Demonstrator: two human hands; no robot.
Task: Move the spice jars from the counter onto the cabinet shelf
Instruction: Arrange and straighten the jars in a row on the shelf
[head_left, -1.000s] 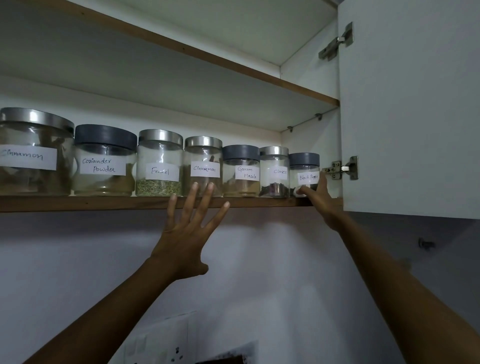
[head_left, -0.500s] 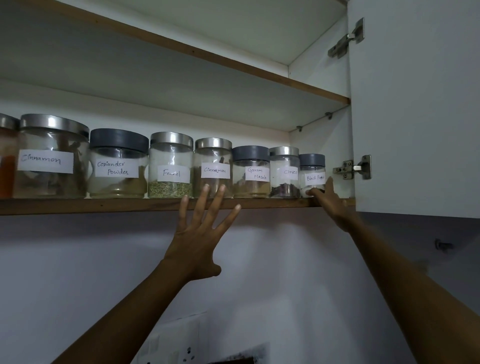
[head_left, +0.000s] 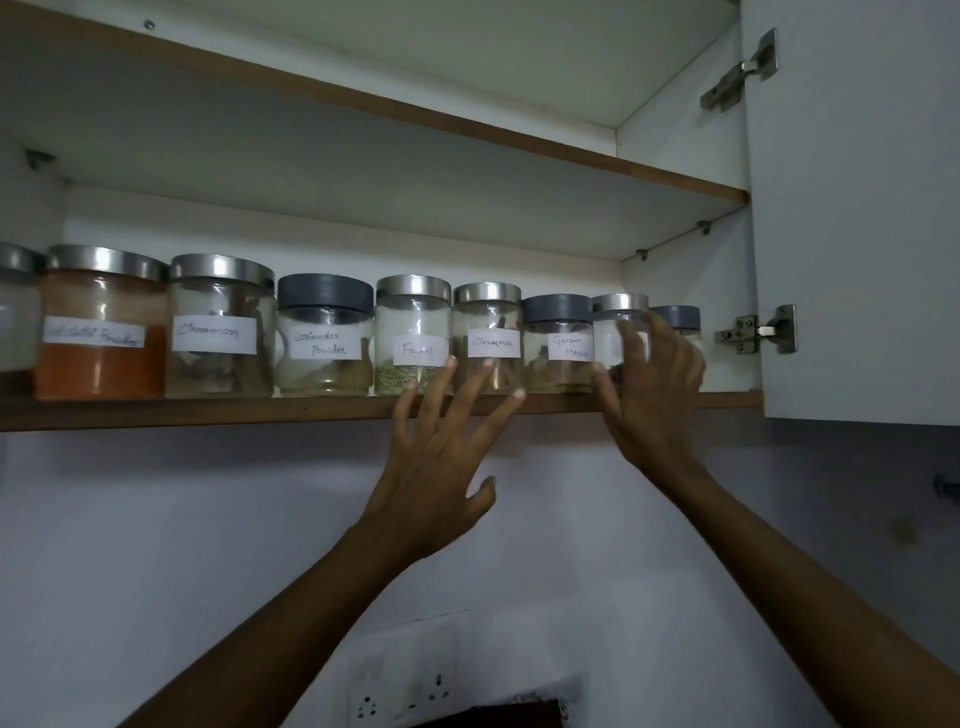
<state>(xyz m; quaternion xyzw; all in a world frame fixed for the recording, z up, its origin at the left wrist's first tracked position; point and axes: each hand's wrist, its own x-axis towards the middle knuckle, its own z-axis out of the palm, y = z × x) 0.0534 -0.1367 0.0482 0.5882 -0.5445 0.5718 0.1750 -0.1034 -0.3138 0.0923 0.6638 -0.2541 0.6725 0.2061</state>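
- Since the earlier frames the right hand (head_left: 654, 395) has moved left along the shelf (head_left: 208, 411), from the grey-lidded jar (head_left: 675, 317) at the right end to the silver-lidded jar (head_left: 618, 312) next to it. The left hand (head_left: 436, 467) has barely shifted.
- The cabinet door (head_left: 857, 208) stands open past the shelf's right end.
- The shelf carries the spice jars (head_left: 324, 338) in one upright row along its front edge, close side by side, from the orange powder jar (head_left: 98, 332) near the left end to the grey-lidded jar at the right end.
- Right hand: the thumb is low on the silver-lidded jar's left side and the fingers rise across its front. It is blurred, so I cannot tell whether it grips or only touches.
- Left hand: open with fingers spread and holding nothing. Its tips are just in front of the fennel jar (head_left: 410, 332) and the small cinnamon jar (head_left: 488, 338), at the front edge.
- Step in hand, as I judge it: straightening the row now that the jars are placed. The bench is out of view, so whether more jars remain is unknown.
- The next move calls for a light, steady nudge back from the front edge without knocking the neighbouring jars.
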